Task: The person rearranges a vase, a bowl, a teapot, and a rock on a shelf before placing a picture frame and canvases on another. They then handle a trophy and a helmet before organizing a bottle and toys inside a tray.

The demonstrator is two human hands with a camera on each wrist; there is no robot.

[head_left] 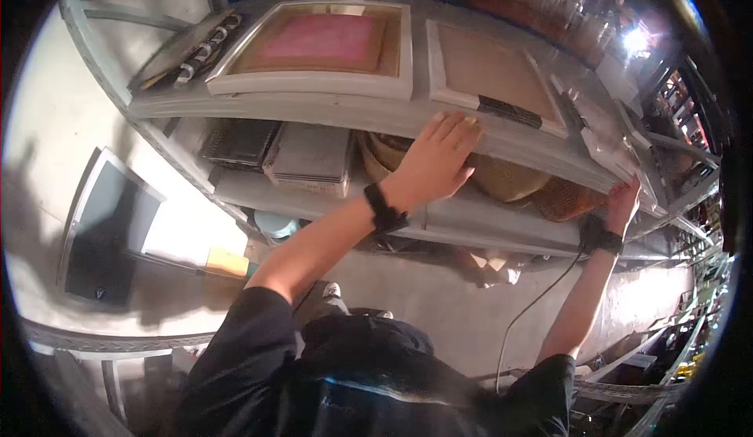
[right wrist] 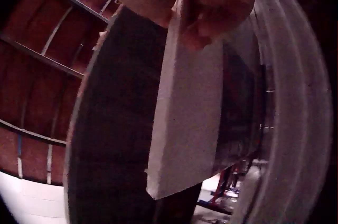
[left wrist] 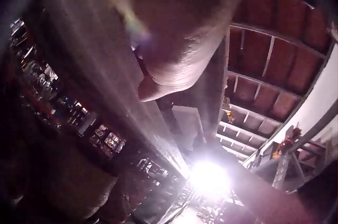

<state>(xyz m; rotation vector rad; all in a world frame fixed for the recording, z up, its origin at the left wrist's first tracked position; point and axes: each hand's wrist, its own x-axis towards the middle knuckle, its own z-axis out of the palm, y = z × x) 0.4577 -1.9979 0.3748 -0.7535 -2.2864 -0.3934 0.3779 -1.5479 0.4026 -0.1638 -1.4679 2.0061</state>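
My right hand (head_left: 623,204) grips the near corner of a white-edged flat frame (head_left: 604,135) at the right end of the upper shelf. In the right wrist view, the fingers (right wrist: 203,26) pinch the end of that pale frame (right wrist: 185,113), which hangs over a dark board. At the shelf's front edge, my left hand (head_left: 439,158) lies with its fingers loosely bent over the lip, close to a framed tan screen (head_left: 494,64) with a dark tape strip. To the left sits another white frame (head_left: 314,84) with a pink screen.
The grey metal upper shelf (head_left: 298,107) runs across in front of me. Below it stand grey boxes (head_left: 310,151), round baskets (head_left: 510,178) and a lower shelf (head_left: 471,221). A cable (head_left: 514,319) hangs by my right arm. A framed board (head_left: 102,233) leans at the left wall.
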